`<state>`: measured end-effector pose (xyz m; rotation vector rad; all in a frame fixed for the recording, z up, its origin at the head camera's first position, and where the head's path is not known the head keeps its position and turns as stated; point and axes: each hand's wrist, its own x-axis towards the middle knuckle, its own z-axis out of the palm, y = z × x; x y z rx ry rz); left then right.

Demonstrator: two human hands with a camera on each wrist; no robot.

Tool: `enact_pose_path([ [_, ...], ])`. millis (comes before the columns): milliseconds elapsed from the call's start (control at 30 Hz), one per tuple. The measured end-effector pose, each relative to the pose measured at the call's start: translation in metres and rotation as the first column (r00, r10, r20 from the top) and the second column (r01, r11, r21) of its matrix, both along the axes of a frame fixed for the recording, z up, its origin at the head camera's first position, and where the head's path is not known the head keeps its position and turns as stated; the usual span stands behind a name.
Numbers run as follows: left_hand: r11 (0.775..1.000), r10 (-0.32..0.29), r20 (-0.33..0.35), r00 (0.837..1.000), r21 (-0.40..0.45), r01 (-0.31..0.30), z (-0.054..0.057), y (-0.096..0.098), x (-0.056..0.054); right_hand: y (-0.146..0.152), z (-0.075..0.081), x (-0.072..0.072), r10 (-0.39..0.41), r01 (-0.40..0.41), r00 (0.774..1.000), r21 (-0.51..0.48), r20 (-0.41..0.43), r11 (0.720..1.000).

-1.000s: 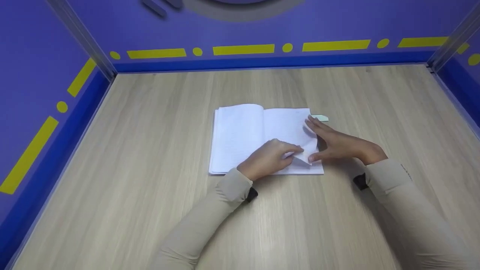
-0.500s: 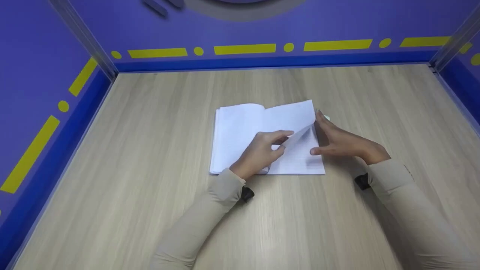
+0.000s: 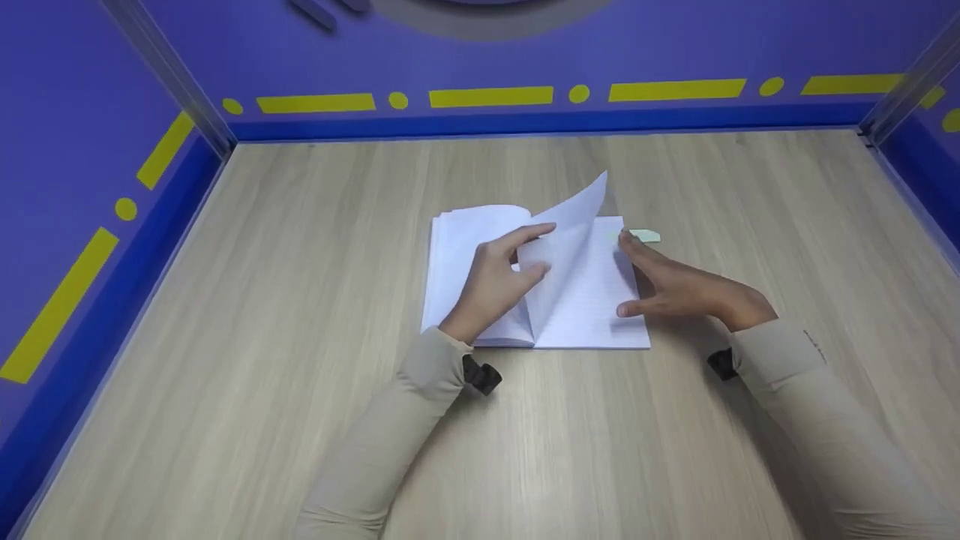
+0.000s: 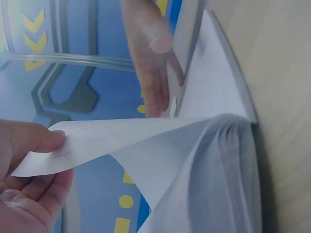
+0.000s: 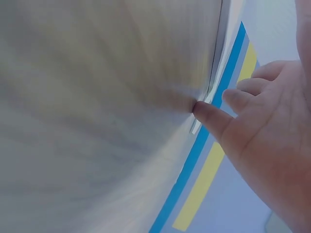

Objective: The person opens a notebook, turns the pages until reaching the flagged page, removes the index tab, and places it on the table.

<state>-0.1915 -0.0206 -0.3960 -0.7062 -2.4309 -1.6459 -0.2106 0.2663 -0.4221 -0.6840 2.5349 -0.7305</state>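
Note:
An open lined notebook (image 3: 592, 315) lies on the table, its left side a thick stack of turned pages. My left hand (image 3: 491, 277) pinches a single page (image 3: 574, 214), which stands raised and curved over the spine. In the left wrist view the thumb presses on top of that page (image 4: 107, 138) and the fingers lie beneath. At the notebook's right edge is my right hand (image 3: 675, 291), thumb and fingers spread, fingertips over the right-hand page. The right wrist view shows this hand (image 5: 272, 131) with its fingers extended at the book's edge.
A pale green tab (image 3: 645, 235) sticks out past the notebook's upper right edge. Wood-grain table (image 3: 300, 262) surrounds the book. Blue-purple panels (image 3: 480, 67) with yellow marks stand at the back and both sides. Each wrist wears a black device (image 3: 482, 375).
My left hand has moved left and up with the page, raising it from the right side toward the spine. The right hand has stayed near the right edge, shifting only slightly.

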Motion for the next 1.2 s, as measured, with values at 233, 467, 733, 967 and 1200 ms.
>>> enact_pose_path([
  [233, 0.995, 0.073, 0.033, 0.997, 0.060, -0.075, 0.006, -0.018, -0.005, -0.002, 0.000, 0.001, 0.026, -0.025, 0.999, 0.038, -0.034, 0.999],
  [467, 0.988, 0.132, 0.056, 0.990, 0.070, -0.135, 0.006, -0.035, -0.009, -0.003, -0.001, 0.001, 0.036, -0.035, 0.999, 0.055, -0.024, 0.998],
  [733, 0.980, 0.190, 0.069, 0.979, 0.051, -0.193, 0.001, -0.051, -0.010, -0.005, 0.000, 0.002, 0.048, -0.047, 0.999, 0.063, -0.017, 0.997],
  [967, 0.971, 0.220, 0.129, 0.967, 0.065, -0.229, -0.004, -0.060, -0.012, -0.005, -0.001, 0.003, 0.060, -0.060, 0.998, 0.075, 0.001, 0.995],
  [1200, 0.959, 0.273, 0.172, 0.947, 0.032, -0.282, -0.011, -0.068, -0.013, -0.004, -0.002, 0.004, 0.059, -0.061, 0.998, 0.103, 0.017, 0.993],
])
